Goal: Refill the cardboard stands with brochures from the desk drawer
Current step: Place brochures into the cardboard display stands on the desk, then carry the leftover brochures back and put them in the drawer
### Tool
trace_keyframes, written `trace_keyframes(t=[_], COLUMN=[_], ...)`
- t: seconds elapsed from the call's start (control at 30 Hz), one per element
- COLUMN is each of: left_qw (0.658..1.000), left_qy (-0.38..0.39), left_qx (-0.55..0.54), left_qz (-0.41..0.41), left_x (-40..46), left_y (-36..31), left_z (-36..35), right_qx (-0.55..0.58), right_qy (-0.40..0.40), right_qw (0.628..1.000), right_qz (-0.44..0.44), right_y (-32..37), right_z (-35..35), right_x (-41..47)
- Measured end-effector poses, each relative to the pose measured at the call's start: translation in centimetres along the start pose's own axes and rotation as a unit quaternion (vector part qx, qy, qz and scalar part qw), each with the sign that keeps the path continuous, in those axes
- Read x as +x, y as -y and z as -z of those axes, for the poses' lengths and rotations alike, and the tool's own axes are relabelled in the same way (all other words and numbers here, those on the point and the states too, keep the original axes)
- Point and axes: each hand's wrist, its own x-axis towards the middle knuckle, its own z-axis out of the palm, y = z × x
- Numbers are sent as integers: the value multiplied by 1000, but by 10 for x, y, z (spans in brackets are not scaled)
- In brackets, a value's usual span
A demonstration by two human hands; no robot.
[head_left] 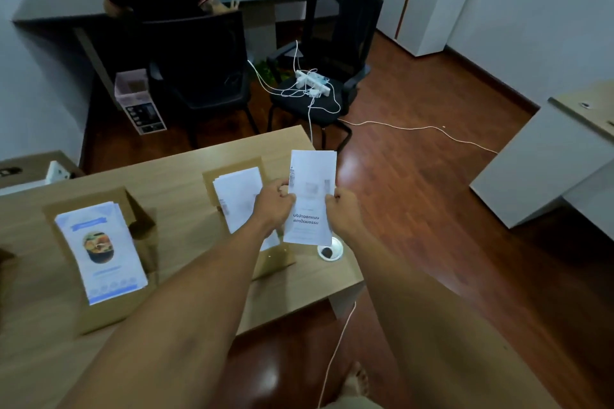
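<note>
A white brochure bundle [310, 197] is held upright in the air over the desk's [186, 176] right edge, just beside the right cardboard stand [232, 173]. Both hands are clamped on it: the left hand [275, 201] pinches its left margin and the right hand [342, 207] its right margin, at about the same height. Gripping opposite sides like this probably keeps the sheets squared and flat so they can drop into the stand as one block; whether it is one sheet or several I cannot tell.

The right cardboard stand leans back near the desk's right edge and already carries white brochures [237, 196], so the held ones look meant to top it up. Nearer the desk's left side, the left cardboard stand [109, 309] holds a stack of blue-trimmed brochures [99, 249] with a food picture and seems well filled. Its leaning back presumably lets covers face a reader.

A round cable port [330, 251] sits at the desk's front right corner, just below the bundle. The drawer is not in view.
</note>
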Motion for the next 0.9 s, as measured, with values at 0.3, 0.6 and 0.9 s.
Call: trace_keyframes(t=[0.3, 0.6, 0.9], left_qw=[999, 993, 991], left_qy=[36, 117, 127], left_qx=[9, 2, -32], left_qz=[-17, -35, -31], left_x=[48, 72, 124], left_y=[-67, -110, -135], left_z=[-169, -290, -361], right_qx=[-11, -22, -25], right_qy=[-55, -114, -108], right_qw=[998, 991, 990], right_qz=[-28, -73, -91], right_y=[-83, -151, -183], right_z=[141, 234, 279], right_x=[78, 114, 187])
